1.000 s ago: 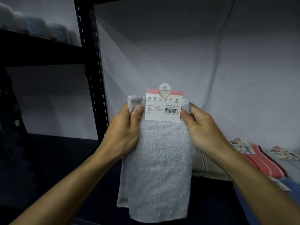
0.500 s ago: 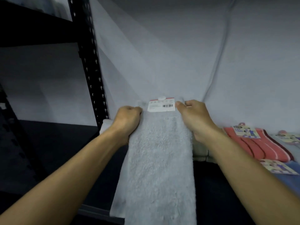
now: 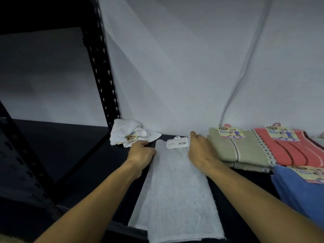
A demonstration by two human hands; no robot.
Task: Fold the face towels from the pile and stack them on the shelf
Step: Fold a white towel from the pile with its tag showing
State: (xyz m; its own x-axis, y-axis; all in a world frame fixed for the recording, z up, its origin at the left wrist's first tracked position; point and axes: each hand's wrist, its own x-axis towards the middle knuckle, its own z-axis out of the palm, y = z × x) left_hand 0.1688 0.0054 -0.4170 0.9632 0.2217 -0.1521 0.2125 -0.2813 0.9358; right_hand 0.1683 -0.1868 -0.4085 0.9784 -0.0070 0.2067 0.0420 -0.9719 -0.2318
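Observation:
A pale grey face towel (image 3: 175, 186), folded into a long strip, lies flat on the dark shelf board (image 3: 78, 155), and its near end reaches past the shelf's front edge. A white and pink barcode label (image 3: 177, 143) sits at its far end. My left hand (image 3: 142, 152) grips the far left corner with curled fingers. My right hand (image 3: 201, 151) holds the far right corner beside the label, thumb pointing away from me. Folded towels are stacked to the right.
A crumpled white towel (image 3: 126, 132) lies at the back left against the black perforated upright (image 3: 100, 67). To the right are a folded beige towel stack (image 3: 245, 151), a red striped towel (image 3: 294, 151) and a blue towel (image 3: 301, 193). White sheeting hangs behind the shelf.
Both hands have lowered the towel from hanging upright in the air to lying flat on the shelf board. The camera has tilted down, showing more towels on the right.

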